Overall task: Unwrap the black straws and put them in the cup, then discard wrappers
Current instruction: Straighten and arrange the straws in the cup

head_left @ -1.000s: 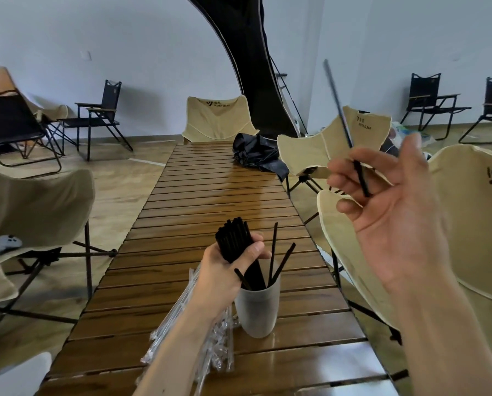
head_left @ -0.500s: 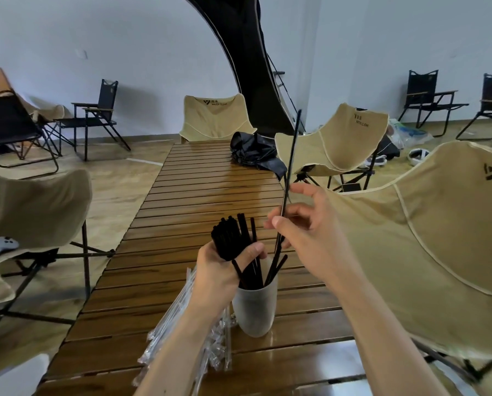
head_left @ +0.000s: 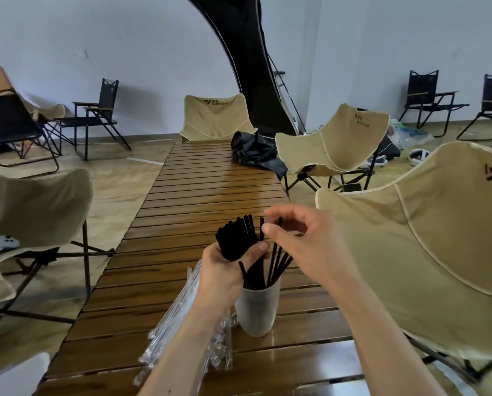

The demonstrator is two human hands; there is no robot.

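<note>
The right arm has come down from where it held a single straw high in the air, and that straw now stands with the loose straws (head_left: 279,261) in the cup (head_left: 256,310) on the slatted table (head_left: 210,192) — one more done, I'd say. The left hand (head_left: 225,270) grips a thick bundle of straws (head_left: 235,238) over the cup's rim. The right hand (head_left: 302,241) hovers just above — fingers (head_left: 267,229) curled, lightly pinching straw tips. The clear wrappers (head_left: 182,327) lie heaped beside the cup, not yet thrown out.
</note>
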